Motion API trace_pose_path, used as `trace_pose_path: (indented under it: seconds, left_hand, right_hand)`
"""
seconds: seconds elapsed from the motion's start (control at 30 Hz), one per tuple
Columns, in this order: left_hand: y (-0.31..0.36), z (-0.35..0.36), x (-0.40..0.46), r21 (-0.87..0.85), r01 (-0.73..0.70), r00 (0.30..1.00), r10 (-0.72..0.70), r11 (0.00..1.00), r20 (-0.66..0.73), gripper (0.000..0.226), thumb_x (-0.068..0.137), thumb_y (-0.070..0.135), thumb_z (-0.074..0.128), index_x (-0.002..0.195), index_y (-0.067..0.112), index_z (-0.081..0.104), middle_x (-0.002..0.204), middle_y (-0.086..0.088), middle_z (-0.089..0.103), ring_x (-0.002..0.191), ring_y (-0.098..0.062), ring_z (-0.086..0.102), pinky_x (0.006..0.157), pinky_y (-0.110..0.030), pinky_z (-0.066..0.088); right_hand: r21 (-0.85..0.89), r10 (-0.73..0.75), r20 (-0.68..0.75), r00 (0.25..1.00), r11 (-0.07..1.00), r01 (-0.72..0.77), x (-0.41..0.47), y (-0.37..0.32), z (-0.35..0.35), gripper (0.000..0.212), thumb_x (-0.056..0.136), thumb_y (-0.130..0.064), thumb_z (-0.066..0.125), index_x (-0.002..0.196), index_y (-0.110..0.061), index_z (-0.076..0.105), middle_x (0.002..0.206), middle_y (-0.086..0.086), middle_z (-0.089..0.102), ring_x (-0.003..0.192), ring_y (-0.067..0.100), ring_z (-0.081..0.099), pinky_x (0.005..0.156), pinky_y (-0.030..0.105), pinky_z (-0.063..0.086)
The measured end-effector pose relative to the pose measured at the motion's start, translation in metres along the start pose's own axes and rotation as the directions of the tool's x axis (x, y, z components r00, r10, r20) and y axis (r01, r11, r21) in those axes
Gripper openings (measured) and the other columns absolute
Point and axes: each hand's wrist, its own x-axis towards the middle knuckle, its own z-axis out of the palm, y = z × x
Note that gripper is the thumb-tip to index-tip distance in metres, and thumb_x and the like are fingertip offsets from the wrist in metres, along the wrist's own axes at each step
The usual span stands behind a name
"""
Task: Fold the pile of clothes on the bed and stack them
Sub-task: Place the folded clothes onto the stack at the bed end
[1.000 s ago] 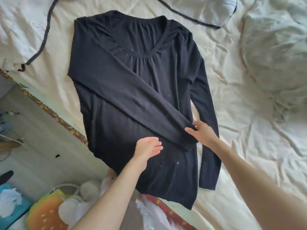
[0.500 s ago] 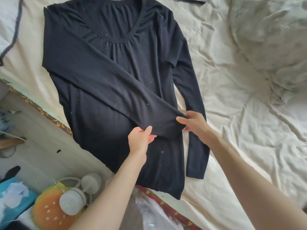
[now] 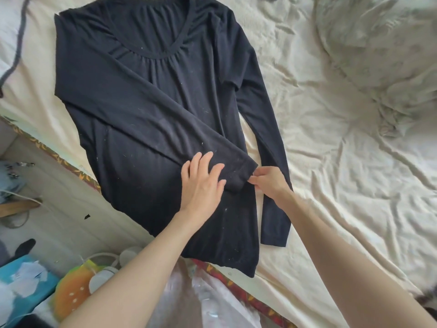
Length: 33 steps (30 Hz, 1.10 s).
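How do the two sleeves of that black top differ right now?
The folded sleeve lies diagonally across the top's front; the other sleeve stretches straight along its side on the sheet. The left hand lies flat on the folded one, whose cuff the right hand pinches; the other's cuff lies free. Both are long and black.

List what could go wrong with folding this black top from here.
1. The black top has its hem over the bed edge, so it may slide off.
2. The left hand presses the folded sleeve flat while the right hand pinches its cuff; tugging could bunch it.
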Motion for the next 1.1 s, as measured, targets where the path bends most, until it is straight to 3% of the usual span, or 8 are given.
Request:
trace_pose_path:
  seconds: [0.3,0.47,0.57,0.7,0.8,0.9,1.0,1.1]
  left_hand:
    - [0.019,0.020,0.015,0.090,-0.144,0.881,0.086,0.985,0.465,0.056,0.101,0.043,0.029,0.150,0.034,0.005,0.159,0.002,-0.014,0.143,-0.031,-0.022,0.107,-0.065,-0.008]
    - [0.010,0.018,0.018,0.066,-0.157,0.848,0.100,0.985,0.521,0.056,0.101,0.041,0.029,0.150,0.035,0.004,0.159,0.006,-0.012,0.144,-0.025,-0.021,0.110,-0.060,-0.009]
    - [0.005,0.013,0.022,-0.016,-0.117,0.841,0.108,0.993,0.530,0.052,0.101,0.035,0.032,0.150,0.035,0.013,0.159,0.010,-0.005,0.145,-0.020,-0.015,0.112,-0.058,-0.005]
    - [0.010,-0.003,0.032,-0.239,0.136,0.838,0.017,0.961,0.546,0.041,0.102,0.029,0.033,0.142,0.029,0.038,0.156,0.011,0.020,0.146,-0.014,0.002,0.117,-0.051,-0.001]
    - [0.021,-0.026,0.042,-0.496,0.379,0.871,-0.121,0.781,0.476,0.032,0.100,0.029,0.038,0.127,0.026,0.055,0.133,0.007,0.053,0.130,-0.014,0.042,0.105,-0.031,0.032]
    - [0.031,-0.053,0.053,-0.774,0.564,0.825,-0.175,0.287,0.537,0.027,0.101,0.032,0.041,0.120,0.022,0.057,0.119,0.002,0.064,0.112,-0.012,0.058,0.095,-0.031,0.042]
    - [0.032,-0.073,0.067,-0.761,0.628,0.764,-0.052,-0.165,0.643,0.031,0.098,0.043,0.043,0.120,0.022,0.049,0.111,-0.005,0.068,0.104,-0.017,0.065,0.094,-0.041,0.048]
    - [0.021,-0.081,0.073,-0.771,0.608,0.778,-0.050,-0.190,0.626,0.031,0.095,0.038,0.051,0.120,0.019,0.049,0.103,-0.007,0.071,0.094,-0.019,0.069,0.082,-0.034,0.054]
  right_hand:
    - [-0.077,-0.120,-0.354,0.927,0.992,0.099,-0.016,0.022,-0.013,0.012,0.093,-0.018,0.052,0.093,-0.013,0.063,0.080,-0.005,0.060,0.077,0.014,0.057,0.057,0.017,0.038]
    - [-0.158,-0.103,-0.405,0.909,0.987,0.042,-0.009,0.032,-0.032,0.044,0.089,-0.034,0.062,0.122,-0.008,0.050,0.108,0.004,0.053,0.102,0.022,0.052,0.089,0.035,0.045]
    - [0.021,0.062,-0.211,0.976,0.998,-0.059,0.000,0.029,-0.046,0.025,0.090,-0.026,0.059,0.103,-0.005,0.058,0.090,0.007,0.061,0.086,0.026,0.059,0.076,0.037,0.051]
    - [0.216,-0.007,-0.466,0.885,0.969,0.121,-0.001,0.014,-0.081,0.014,0.091,-0.021,0.055,0.095,-0.008,0.060,0.075,-0.005,0.056,0.070,0.012,0.054,0.055,0.021,0.038]
    - [0.050,-0.220,-0.681,0.699,0.938,0.344,-0.022,-0.006,-0.109,0.008,0.089,-0.011,0.053,0.095,-0.011,0.059,0.076,-0.012,0.055,0.069,0.005,0.052,0.059,0.007,0.037]
    - [-0.224,-0.561,-0.644,0.519,0.788,0.573,-0.051,-0.031,-0.108,0.017,0.083,0.003,0.054,0.096,-0.005,0.063,0.081,-0.004,0.061,0.072,0.020,0.057,0.067,0.018,0.042]
    - [-0.534,-0.868,-0.299,0.397,0.497,0.684,-0.070,-0.046,-0.068,0.027,0.069,0.013,0.062,0.092,0.000,0.070,0.083,0.010,0.067,0.072,0.030,0.063,0.066,0.034,0.050]
    - [-0.545,-0.882,0.100,0.460,0.339,0.767,-0.073,-0.037,-0.023,0.027,0.071,0.009,0.067,0.094,-0.001,0.072,0.088,0.011,0.071,0.079,0.031,0.067,0.077,0.043,0.053]
